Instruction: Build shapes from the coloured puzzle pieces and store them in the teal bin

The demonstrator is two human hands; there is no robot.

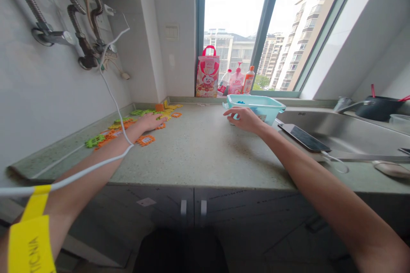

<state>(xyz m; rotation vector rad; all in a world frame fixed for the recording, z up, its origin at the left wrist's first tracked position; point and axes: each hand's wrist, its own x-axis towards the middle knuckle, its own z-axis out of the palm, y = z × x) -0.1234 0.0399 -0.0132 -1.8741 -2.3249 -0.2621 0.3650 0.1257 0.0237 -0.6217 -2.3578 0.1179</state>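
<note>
My left hand lies flat on a spread of coloured puzzle-like plastic pieces at the counter's back left, fingers stretched out. Orange pieces, green pieces and yellow pieces lie around it, some hidden under the hand and forearm. In front of a light blue plastic basket hovers my right hand, its fingers apart and slightly bent, with nothing visible in them. Whether it touches the basket's near wall I cannot tell. Something small and blue shows inside the basket.
A white cable hangs across my left forearm, where a yellow tag dangles. A phone with a cord rests at the edge of the sink. A pink bag and several bottles stand by the window.
</note>
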